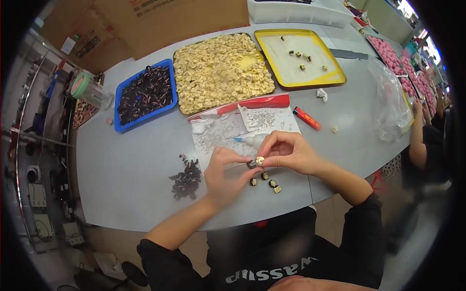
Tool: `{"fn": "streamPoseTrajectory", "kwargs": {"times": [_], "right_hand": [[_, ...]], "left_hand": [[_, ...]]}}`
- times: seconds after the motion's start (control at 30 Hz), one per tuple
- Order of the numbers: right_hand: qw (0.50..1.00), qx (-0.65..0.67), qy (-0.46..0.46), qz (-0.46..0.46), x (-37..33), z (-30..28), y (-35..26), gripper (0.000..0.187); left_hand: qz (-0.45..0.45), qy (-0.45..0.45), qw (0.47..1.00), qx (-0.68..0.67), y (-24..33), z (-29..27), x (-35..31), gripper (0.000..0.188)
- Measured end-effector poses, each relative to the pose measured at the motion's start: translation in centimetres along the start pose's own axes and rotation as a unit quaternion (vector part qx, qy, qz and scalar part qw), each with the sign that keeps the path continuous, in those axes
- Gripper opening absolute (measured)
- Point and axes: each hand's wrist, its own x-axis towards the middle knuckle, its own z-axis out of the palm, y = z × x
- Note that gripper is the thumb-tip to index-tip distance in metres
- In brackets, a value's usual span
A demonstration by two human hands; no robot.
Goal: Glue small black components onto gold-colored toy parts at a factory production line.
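Between the thumb and index finger of my left hand is a small dark curved piece. My right hand pinches a small cream-coloured piece, brought close against the dark one. Just below the hands lie several small cream-and-black pieces on the table. A glue bottle with a blue tip rests beyond my fingers on a white sheet with a red edge, partly behind my right hand. Left of my left hand is a loose pile of dark curved pieces.
At the back stand a blue tray of dark pieces, a tray heaped with cream pieces, and a yellow-rimmed tray with several pieces. A red marker-like tube, a clear plastic bag and a lidded jar stand about. Another person's arm is at right.
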Motion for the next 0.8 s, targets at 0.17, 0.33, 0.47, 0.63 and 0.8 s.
{"fn": "streamPoseTrajectory", "kwargs": {"times": [0.17,0.33,0.47,0.63,0.8], "right_hand": [[1.000,-0.001,-0.009,-0.002,-0.08,0.35,-0.14,0.014],[0.999,0.022,-0.026,0.016,-0.12,0.63,-0.17,0.014],[0.997,0.053,-0.036,0.044,-0.18,0.61,-0.22,0.015],[0.989,0.098,-0.063,0.094,-0.21,0.59,0.00,0.023],[0.979,0.160,-0.092,0.081,-0.30,0.53,0.52,0.035]], "left_hand": [[0.011,-0.011,1.000,-0.008,0.11,-0.05,0.00,0.041],[0.034,-0.054,0.998,0.008,0.13,-0.24,-0.17,0.044],[0.049,-0.042,0.998,0.007,0.31,-0.15,-0.21,0.044],[0.033,-0.021,0.999,-0.029,0.85,0.26,-0.39,0.036],[0.081,-0.069,0.994,-0.003,0.97,-0.30,-0.30,0.044]]}}
